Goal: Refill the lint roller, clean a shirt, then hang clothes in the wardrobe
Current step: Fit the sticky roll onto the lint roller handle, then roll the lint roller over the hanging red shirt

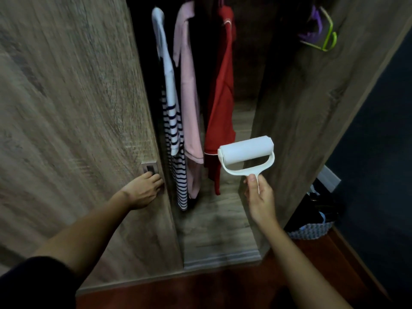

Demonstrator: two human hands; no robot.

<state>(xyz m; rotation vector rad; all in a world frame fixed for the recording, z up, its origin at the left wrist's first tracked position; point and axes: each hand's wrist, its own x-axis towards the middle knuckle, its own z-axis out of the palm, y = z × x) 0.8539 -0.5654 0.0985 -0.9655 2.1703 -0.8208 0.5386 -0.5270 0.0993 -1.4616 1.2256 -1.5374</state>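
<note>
Roller refill judged done: lint roller (246, 153) held in right hand (259, 197), left hand (142, 191) pressed on wardrobe door (73, 130) handle, shirts (189, 97) hung, cleaning outstanding.

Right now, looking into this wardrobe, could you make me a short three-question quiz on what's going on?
1. True or false: the right hand holds the lint roller.
2. What does the left hand touch? A) red garment B) door handle C) green hanger
3. Which garment hangs between the striped top and the red one?

Key: 1 true; 2 B; 3 the pink garment.
</note>
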